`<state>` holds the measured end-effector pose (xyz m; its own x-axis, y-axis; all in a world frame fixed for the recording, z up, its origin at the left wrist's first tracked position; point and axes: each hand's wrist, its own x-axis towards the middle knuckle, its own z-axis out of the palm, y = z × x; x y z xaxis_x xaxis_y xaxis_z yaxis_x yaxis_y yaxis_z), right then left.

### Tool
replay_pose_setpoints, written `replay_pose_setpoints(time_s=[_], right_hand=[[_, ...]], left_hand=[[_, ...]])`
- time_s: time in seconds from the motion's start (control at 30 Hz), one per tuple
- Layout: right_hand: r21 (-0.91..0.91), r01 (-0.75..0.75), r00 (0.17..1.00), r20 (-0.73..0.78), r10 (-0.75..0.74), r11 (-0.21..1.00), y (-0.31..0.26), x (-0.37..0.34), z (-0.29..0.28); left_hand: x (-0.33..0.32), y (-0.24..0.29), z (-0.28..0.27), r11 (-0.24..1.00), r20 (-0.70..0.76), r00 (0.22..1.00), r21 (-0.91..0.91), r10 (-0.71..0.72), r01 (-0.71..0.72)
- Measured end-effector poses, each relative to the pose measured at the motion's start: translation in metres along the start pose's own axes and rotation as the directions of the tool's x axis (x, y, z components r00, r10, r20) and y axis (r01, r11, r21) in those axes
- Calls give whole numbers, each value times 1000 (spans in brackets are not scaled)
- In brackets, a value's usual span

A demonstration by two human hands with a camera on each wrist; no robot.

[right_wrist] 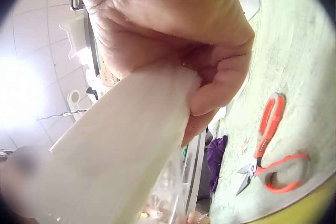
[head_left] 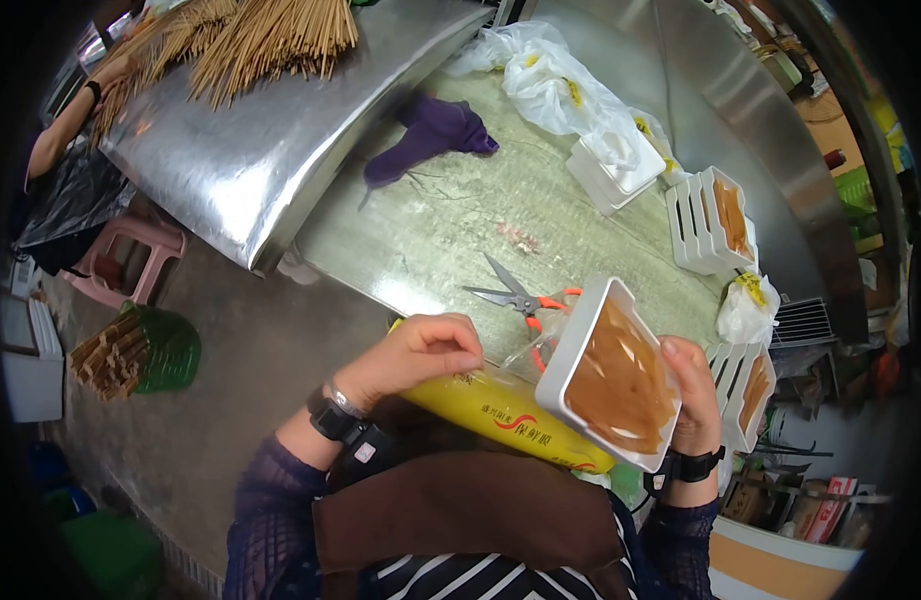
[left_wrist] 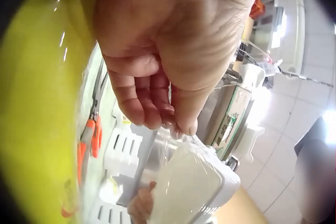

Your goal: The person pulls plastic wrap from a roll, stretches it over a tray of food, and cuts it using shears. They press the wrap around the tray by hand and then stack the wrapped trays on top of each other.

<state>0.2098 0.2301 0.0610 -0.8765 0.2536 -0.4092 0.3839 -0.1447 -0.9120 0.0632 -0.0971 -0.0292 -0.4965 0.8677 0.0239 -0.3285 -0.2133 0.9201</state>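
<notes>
Judged step: wrapping; the left-hand grip (head_left: 420,350) pinched clear cling film (left_wrist: 196,142), the right-hand grip (head_left: 693,392) held the white tray (head_left: 574,345) tilted over the yellow cling-film roll (head_left: 495,420), and the next move probably called for drawing film snugly round it.

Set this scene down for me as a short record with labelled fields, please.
Left grip: pinches clear cling film
Right grip: holds a tilted white tray
Tray contents: brown, glossy; exact kind unclear
Yellow cling-film roll: printed, in front of the person
Orange-handled scissors: on the table, blades apart
Purple item: on the table, perhaps cloth
Stacked white trays: right side of head view, brown contents showing
</notes>
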Motion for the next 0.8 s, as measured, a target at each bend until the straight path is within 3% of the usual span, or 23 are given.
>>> replay_pose_setpoints(time_s=[0.07,0.1,0.17,0.2,0.3,0.47,0.6,0.7,0.8], right_hand=[[-19,-2,1000,29,2,1000,4,-2,-4],[-17,4,1000,13,-4,1000,4,-3,-3],[-11,14,1000,-23,-15,1000,4,-7,0],[-79,47,998,43,-44,996,5,-8,-1],[-238,150,969,228,-95,960,4,-8,0],[-420,221,909,415,-31,880,-15,-6,24],[-439,245,879,477,-7,865,-16,-1,33],[-409,241,866,501,-5,880,-15,2,37],[-398,217,865,501,13,891,-13,-1,40]], left_hand=[[1,10,-8,966,42,996,245,73,-81],[0,19,-5,986,32,999,162,32,-37],[2,24,-10,925,84,986,343,144,-165],[4,26,-12,875,119,973,426,196,-228],[11,31,-9,854,73,971,463,229,-236],[25,36,-3,875,138,946,360,293,-323],[35,44,10,898,221,925,255,308,-359],[39,38,13,944,213,930,77,300,-322],[40,29,26,956,189,953,-217,238,-195]])
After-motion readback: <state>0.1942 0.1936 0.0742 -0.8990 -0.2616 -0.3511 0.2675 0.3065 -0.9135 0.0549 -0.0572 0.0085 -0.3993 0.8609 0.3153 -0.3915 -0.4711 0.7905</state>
